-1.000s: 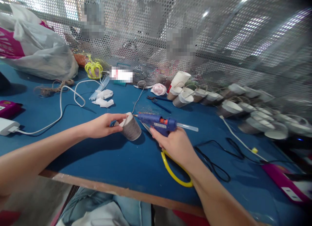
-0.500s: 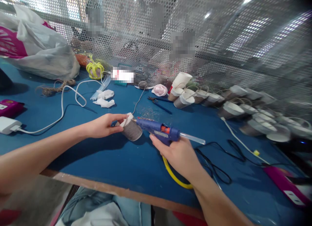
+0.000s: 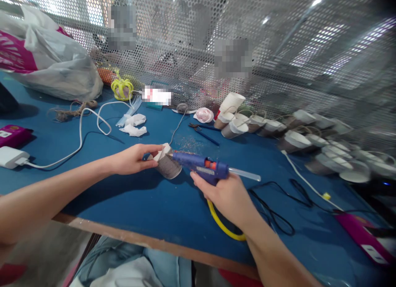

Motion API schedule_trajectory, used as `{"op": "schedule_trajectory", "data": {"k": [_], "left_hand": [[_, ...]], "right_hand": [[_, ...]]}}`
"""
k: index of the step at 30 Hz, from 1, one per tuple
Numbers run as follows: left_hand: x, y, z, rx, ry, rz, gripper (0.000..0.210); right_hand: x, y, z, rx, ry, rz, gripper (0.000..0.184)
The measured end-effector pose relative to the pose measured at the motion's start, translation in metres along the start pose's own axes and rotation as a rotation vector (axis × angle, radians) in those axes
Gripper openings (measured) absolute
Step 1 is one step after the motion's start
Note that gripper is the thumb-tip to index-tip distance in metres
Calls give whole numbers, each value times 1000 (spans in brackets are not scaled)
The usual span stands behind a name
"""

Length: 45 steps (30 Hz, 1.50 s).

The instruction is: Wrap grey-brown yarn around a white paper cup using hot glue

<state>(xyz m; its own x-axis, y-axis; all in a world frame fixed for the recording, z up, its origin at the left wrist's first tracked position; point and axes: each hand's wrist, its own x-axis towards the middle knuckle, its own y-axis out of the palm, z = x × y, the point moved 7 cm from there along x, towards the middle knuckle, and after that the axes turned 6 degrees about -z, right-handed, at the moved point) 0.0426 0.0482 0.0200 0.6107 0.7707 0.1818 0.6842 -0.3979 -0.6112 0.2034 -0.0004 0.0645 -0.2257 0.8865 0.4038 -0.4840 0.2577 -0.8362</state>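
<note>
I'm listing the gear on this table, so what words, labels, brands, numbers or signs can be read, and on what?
None can be read clearly.
Glue gun: side label too small and blurred.
Plastic bag: pale marks on magenta, unreadable.
Purple box at picture left: any text too blurred.
Purple box at picture right: likewise.

We look from head height, forward and down across the blue table (image 3: 133,208). Close below us are the left hand (image 3: 133,160) and right hand (image 3: 230,196); the perforated screen (image 3: 272,64) stands beyond.
</note>
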Motion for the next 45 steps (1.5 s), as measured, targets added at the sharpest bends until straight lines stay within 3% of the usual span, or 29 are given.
{"op": "schedule_trajectory", "data": {"k": [5, 13, 15, 18, 20, 25, 32, 35, 38, 42, 45], "left_hand": [[-1, 0, 3, 15, 1, -3, 48], [0, -1, -3, 26, 8, -12, 46], [-1, -1, -4, 32, 9, -12, 46], [-1, -1, -6, 39, 11, -13, 46], [-2, 0, -9, 52, 28, -17, 47], [-6, 3, -23, 122, 155, -21, 46], [-12, 12, -42, 289, 333, -4, 41], [-14, 15, -45, 345, 357, -7, 42], [-15, 18, -47, 379, 367, -11, 43], [-16, 19, -47, 389, 359, -3, 45], [-16, 20, -47, 384, 361, 5, 39]], "right_hand": [[4, 7, -23, 209, 310, 47, 29], [8, 14, -33, 353, 461, 91, 26], [11, 14, -43, 419, 492, 57, 25], [19, 8, -66, 488, 523, -92, 20], [26, 7, -82, 450, 536, -135, 20], [37, 22, -110, 292, 577, -13, 25], [37, 31, -127, 74, 639, 26, 31], [41, 18, -114, -25, 586, -50, 22], [45, 6, -78, -10, 444, -89, 19], [43, 17, -2, 430, 99, 160, 32], [39, 24, 26, 429, 15, 248, 38]]}}
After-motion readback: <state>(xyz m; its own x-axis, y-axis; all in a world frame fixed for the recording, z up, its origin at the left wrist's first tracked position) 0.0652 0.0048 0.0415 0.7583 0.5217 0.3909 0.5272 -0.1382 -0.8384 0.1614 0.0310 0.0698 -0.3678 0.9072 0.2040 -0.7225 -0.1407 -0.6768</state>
